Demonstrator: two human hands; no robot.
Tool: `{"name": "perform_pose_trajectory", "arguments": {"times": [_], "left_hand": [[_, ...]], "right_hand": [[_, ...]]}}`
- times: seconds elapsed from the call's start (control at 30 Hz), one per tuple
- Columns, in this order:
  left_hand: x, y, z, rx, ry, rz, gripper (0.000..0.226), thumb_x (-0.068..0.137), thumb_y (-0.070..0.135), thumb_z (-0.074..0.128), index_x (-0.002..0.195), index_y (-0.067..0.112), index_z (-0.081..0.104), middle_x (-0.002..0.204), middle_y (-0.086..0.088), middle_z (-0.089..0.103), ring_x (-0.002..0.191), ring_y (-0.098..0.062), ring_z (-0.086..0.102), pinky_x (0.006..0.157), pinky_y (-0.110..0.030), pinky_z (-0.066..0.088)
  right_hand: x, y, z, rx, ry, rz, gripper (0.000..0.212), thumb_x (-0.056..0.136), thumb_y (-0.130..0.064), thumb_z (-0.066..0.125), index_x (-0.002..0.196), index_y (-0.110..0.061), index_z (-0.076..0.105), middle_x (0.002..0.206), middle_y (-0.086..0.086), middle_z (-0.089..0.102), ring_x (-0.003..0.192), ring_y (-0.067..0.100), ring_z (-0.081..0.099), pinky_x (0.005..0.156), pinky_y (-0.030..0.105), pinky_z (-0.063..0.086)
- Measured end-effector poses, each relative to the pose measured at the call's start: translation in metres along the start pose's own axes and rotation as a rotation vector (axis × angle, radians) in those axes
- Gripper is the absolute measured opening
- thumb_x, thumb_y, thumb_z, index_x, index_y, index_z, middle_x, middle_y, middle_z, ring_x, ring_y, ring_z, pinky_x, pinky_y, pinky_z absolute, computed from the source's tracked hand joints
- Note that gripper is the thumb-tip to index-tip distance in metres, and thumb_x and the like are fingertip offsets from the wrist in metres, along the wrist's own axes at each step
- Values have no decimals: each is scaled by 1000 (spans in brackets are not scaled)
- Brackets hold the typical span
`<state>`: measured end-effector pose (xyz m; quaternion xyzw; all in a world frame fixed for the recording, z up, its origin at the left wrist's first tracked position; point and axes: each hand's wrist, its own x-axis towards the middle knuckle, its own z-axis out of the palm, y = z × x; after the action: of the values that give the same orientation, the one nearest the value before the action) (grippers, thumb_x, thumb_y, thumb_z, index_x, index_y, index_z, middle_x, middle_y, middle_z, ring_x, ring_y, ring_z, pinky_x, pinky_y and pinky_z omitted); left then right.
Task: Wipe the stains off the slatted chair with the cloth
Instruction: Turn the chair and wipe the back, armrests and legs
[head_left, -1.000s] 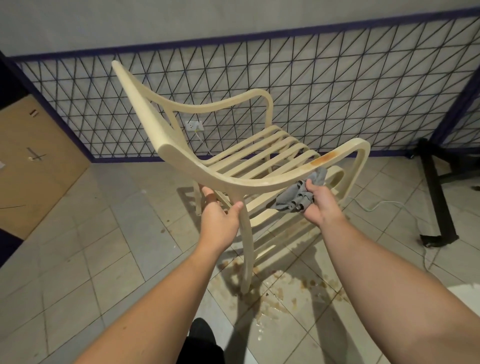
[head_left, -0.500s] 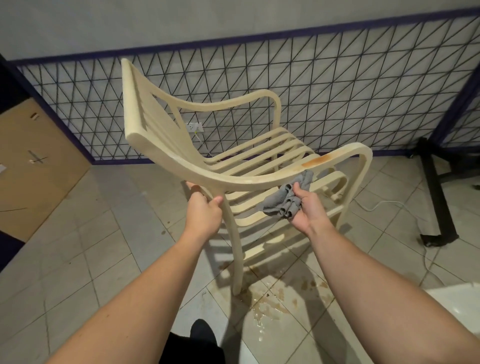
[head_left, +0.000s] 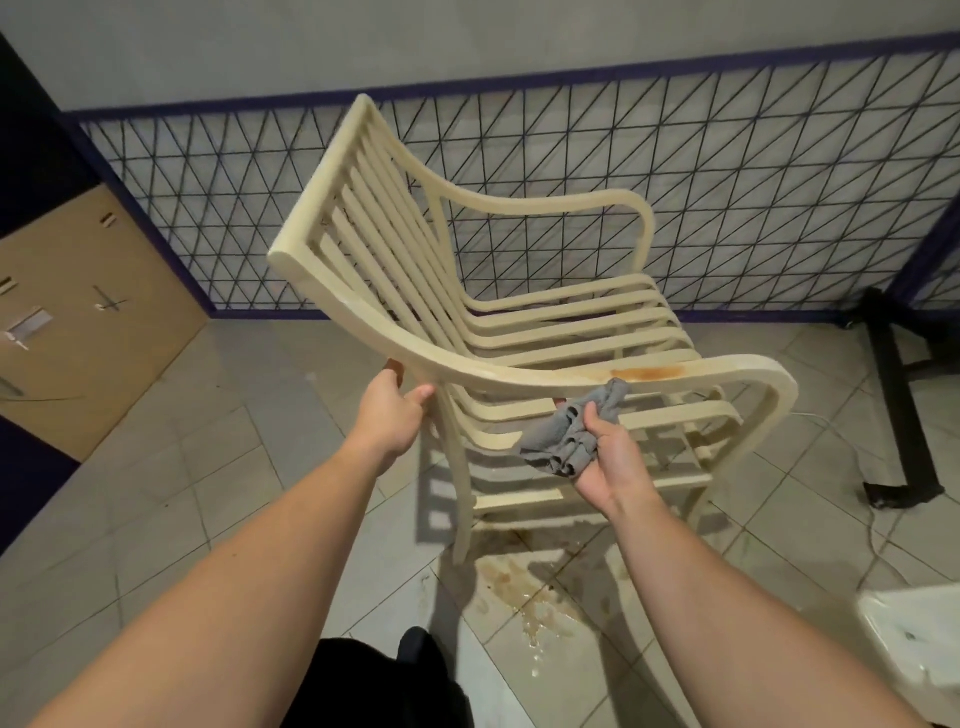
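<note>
A cream slatted chair (head_left: 498, 312) stands tilted on the tiled floor, its backrest leaning to the left. An orange-brown stain (head_left: 647, 372) marks the top of its near armrest. My left hand (head_left: 392, 413) grips the chair's frame where the armrest meets the near back leg. My right hand (head_left: 605, 457) holds a bunched grey cloth (head_left: 569, 434) just under the armrest, and the cloth's top corner touches the armrest's lower edge beside the stain.
A brownish wet spill (head_left: 524, 587) lies on the tiles under the chair. A wire-mesh fence (head_left: 727, 182) runs behind. A black metal stand (head_left: 898, 405) is at the right, a white object (head_left: 914, 639) at lower right, a brown board (head_left: 88, 312) at left.
The chair has swung round and tipped, so its backrest slats now face me. My right hand with the cloth has dropped a little lower under the armrest. My left hand kept its grip.
</note>
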<state>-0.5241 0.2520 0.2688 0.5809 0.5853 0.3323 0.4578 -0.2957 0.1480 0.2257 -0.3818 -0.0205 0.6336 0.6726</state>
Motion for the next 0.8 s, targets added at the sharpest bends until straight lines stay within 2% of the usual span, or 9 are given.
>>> {"name": "perform_pose_trajectory", "arguments": {"times": [0.13,0.23,0.33,0.4,0.47,0.53,0.63,0.73,0.8], "left_hand": [[0,2,-16,52,-66,-5,67,87,32,72,148,22,46,155,8,45,137,-23,49,108,-50,48],[-13,20,-39,99,-38,7,55,93,20,72,144,16,53,146,8,55,130,-18,56,109,-44,48],[-19,31,-66,-75,97,23,39,100,3,57,139,8,57,129,4,65,116,-20,64,104,-39,52],[-22,47,-86,-244,187,38,36,102,-2,49,136,8,58,125,-2,67,109,-21,65,99,-36,54],[-21,74,-106,-407,262,54,29,103,2,48,127,9,63,119,-5,69,100,-18,64,92,-33,56],[-17,107,-126,-487,266,100,22,102,9,52,117,11,68,109,-3,71,91,-16,64,81,-29,55],[-12,151,-149,-206,97,212,30,98,18,57,123,7,70,99,7,72,92,-10,65,79,-24,52],[-8,172,-154,226,-93,214,26,99,6,52,110,9,75,103,-2,72,94,-17,60,88,-31,47],[-8,178,-155,279,-159,185,32,98,0,44,111,8,72,104,-5,68,94,-19,57,87,-31,45]], "right_hand": [[-7,2,-2,-109,67,18,30,105,-15,44,134,-14,50,124,14,64,103,24,66,95,45,50],[-22,19,3,-415,189,116,22,97,-21,54,112,-6,58,96,14,65,81,28,62,84,46,51],[-40,22,38,-733,97,99,30,83,-29,48,107,-12,47,92,14,59,80,31,59,74,43,48],[-54,14,74,-973,-44,12,28,93,-24,43,121,-24,38,105,15,65,90,34,68,79,46,57],[-66,2,112,-1190,-198,-206,33,97,-17,42,123,-38,33,111,9,62,95,28,68,85,47,56],[-71,-12,150,-1282,-286,-575,38,95,-9,48,120,-38,46,116,0,55,101,15,61,90,29,51],[-66,-25,207,-1316,-331,-1031,42,88,-4,59,117,-32,68,116,-7,57,103,0,53,93,1,33],[-57,-24,253,-1320,-466,-1236,44,86,-3,61,124,-24,70,121,-9,67,111,1,58,104,12,38],[-53,-12,266,-1348,-594,-1274,43,88,-4,60,125,-21,69,130,-6,66,121,5,58,111,22,39]]}}
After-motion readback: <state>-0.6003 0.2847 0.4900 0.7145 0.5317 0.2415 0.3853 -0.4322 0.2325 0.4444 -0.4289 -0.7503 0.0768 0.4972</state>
